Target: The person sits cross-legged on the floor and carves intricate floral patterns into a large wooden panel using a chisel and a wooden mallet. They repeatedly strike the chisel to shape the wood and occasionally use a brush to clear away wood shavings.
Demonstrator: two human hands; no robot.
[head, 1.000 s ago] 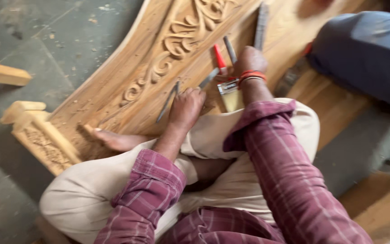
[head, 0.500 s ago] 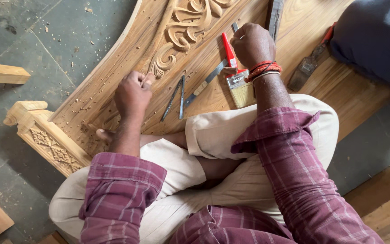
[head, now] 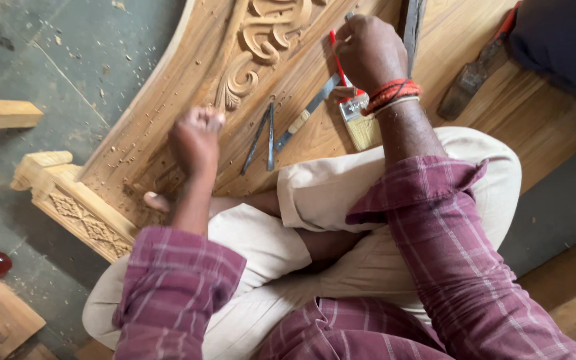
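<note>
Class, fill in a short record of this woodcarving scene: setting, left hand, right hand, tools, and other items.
Setting: person sits cross-legged on a carved wooden panel lying on a grey floor
Left hand: closed fist over the panel; contents cannot be told
Right hand: closed near a red-handled brush
Tools: two thin chisels, wood-handled chisel
Other: wood chips, wood offcut

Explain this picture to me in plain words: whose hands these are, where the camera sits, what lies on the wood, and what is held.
No machine here: a person sits cross-legged, filmed by a camera on their own head looking down. Before them lies a large carved wooden panel strewn with chips. The left hand is closed in a fist over the panel; whether it holds anything cannot be told. The right hand is closed over the red handle of a paintbrush. Beside it lie thin metal chisels and, further right, a second brush.
</note>
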